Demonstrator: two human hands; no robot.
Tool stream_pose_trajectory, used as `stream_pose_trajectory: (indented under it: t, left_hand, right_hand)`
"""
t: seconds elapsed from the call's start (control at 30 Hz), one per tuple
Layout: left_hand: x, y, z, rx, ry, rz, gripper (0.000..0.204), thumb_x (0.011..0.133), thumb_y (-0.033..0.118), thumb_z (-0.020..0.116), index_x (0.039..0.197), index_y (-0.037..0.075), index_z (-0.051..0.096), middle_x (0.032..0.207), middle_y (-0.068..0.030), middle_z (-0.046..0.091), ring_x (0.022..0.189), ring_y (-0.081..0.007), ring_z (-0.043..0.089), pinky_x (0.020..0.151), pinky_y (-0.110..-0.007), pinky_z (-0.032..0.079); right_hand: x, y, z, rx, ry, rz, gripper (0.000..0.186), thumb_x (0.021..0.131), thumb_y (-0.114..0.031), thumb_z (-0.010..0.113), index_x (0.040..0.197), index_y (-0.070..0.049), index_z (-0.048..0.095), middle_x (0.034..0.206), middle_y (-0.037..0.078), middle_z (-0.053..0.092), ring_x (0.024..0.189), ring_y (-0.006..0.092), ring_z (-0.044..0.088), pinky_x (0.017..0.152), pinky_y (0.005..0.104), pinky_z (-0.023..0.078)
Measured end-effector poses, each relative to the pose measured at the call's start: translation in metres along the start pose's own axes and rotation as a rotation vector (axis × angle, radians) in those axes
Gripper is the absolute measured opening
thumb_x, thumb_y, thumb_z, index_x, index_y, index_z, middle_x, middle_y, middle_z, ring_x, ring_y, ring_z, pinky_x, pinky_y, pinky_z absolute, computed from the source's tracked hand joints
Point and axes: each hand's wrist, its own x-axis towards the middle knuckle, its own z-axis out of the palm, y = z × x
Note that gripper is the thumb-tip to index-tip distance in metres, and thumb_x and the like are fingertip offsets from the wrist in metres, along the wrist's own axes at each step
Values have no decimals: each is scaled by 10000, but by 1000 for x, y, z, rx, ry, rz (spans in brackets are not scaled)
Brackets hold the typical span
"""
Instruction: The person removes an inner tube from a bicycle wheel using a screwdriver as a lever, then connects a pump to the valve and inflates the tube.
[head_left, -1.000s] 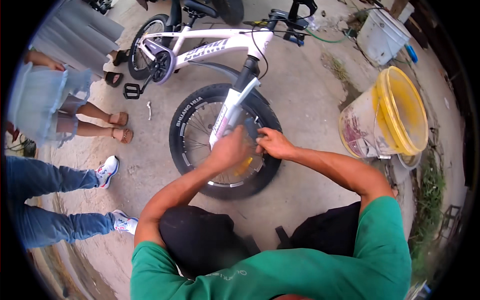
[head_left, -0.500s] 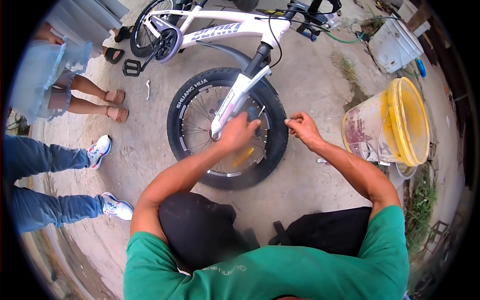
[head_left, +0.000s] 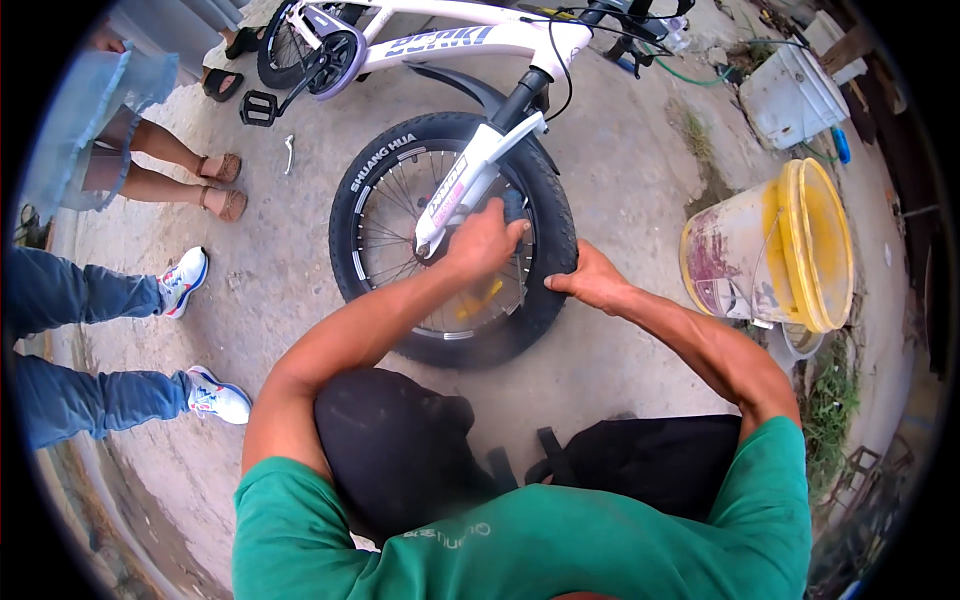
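In front of me is a bicycle's front wheel with a thick black tyre (head_left: 552,300) and thin spokes. The white fork leg (head_left: 455,190) slants down its side to the hub. My left hand (head_left: 485,243) is closed beside the lower fork leg, over the spokes. Its fingertips are hidden, so what they hold does not show. Next to it is a blurred blue patch. My right hand (head_left: 592,280) grips the tyre's right edge, thumb on the sidewall and fingers round the tread. A yellow reflector (head_left: 480,300) shows blurred among the spokes.
The white bicycle frame (head_left: 440,40) extends behind the wheel, with a pedal (head_left: 259,108) at left. A yellow-rimmed bucket (head_left: 765,245) stands right, a white bucket (head_left: 790,95) farther back. A small silver lever-shaped part (head_left: 289,155) lies on the concrete. People's legs (head_left: 110,290) stand at left.
My right hand has come from just off the tyre onto its edge and closed on it. My left hand stays by the fork leg. The view has shifted slightly.
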Motion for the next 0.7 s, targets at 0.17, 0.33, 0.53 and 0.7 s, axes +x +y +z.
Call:
stream_pose_trajectory:
  t: [0.17,0.33,0.53,0.7]
  left_hand:
    - [-1,-15,-10,-28,1,55,525,982,458,620,1080,-56,584,985,-344,682,988,-492,679,853,-559,512]
    - [4,-14,0,7,-26,65,528,962,462,630,1064,-56,626,928,-265,715,938,-403,711,838,-498,538]
    - [-4,-34,-8,-96,-51,42,528,938,475,650,989,-50,643,870,-239,714,889,-380,719,816,-475,537]
    - [-10,-29,-7,-12,51,66,517,922,488,634,996,-23,653,963,-285,701,952,-470,678,851,-525,521]
  right_hand:
    - [8,13,4,193,-48,90,575,837,-143,789,1335,4,541,1119,100,696,992,224,682,833,368,570]
    - [10,25,-12,302,-140,188,629,870,-283,748,1410,-80,494,1243,73,690,1068,213,689,805,415,549]
    - [19,36,13,528,-161,233,665,860,-261,792,1439,-106,504,1288,80,663,1165,230,651,992,451,544]
    - [28,46,13,626,-256,168,728,863,-276,799,1477,-58,476,1350,85,632,1227,252,616,1063,436,502]
